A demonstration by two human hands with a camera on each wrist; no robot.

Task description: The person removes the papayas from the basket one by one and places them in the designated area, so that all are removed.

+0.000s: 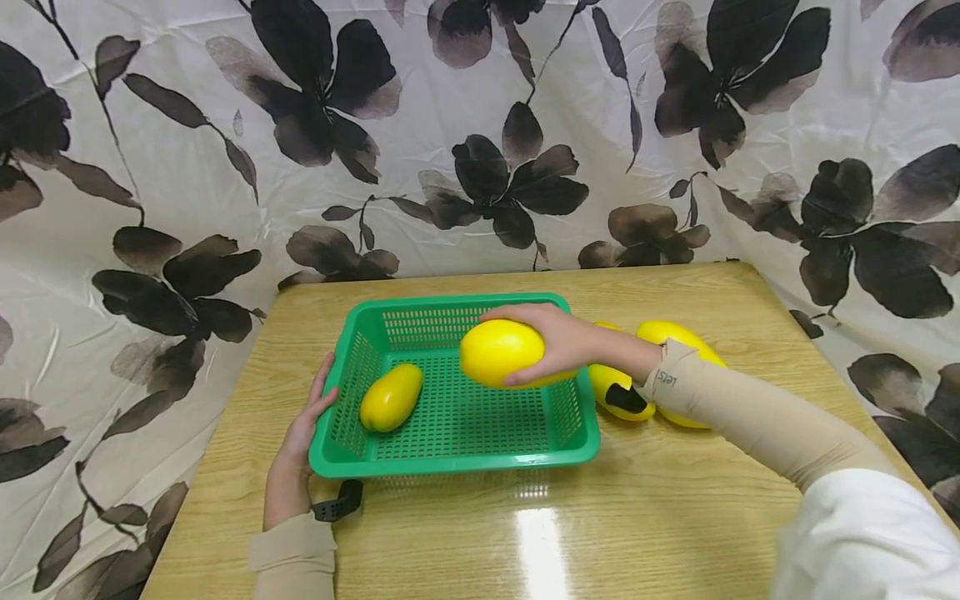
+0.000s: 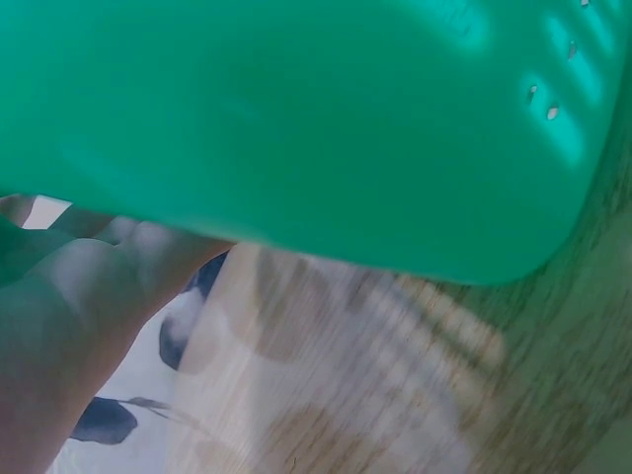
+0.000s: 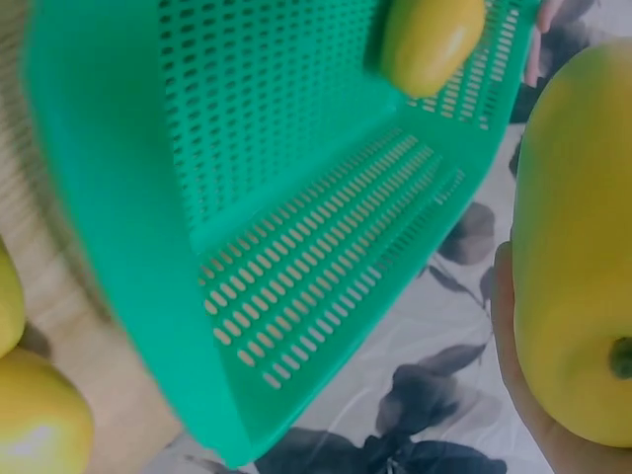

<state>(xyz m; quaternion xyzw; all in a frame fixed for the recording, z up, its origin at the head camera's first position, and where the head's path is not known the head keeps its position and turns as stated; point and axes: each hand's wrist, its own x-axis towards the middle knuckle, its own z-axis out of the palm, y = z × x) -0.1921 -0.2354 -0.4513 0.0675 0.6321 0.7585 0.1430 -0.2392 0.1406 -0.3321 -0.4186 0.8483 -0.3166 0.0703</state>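
In the head view my right hand [image 1: 558,342] grips a large yellow mango [image 1: 498,350] above the right part of a green plastic basket [image 1: 457,465]. The right wrist view shows this held mango [image 3: 578,247] close up, with its dark stem end. My left hand [image 1: 300,429] holds the basket's left side, fingers along the outer wall and a digit over the rim. Inside the basket, another yellow mango [image 1: 392,398] lies at the left. In the left wrist view the basket's wall [image 2: 296,148] hides most of that hand.
More yellow mangoes [image 1: 675,332] lie on the wooden table [image 1: 442,542], right of the basket and partly behind my right forearm. Dark wrist devices [image 1: 348,500] show at both wrists. A floral cloth [image 1: 420,108] hangs behind the table.
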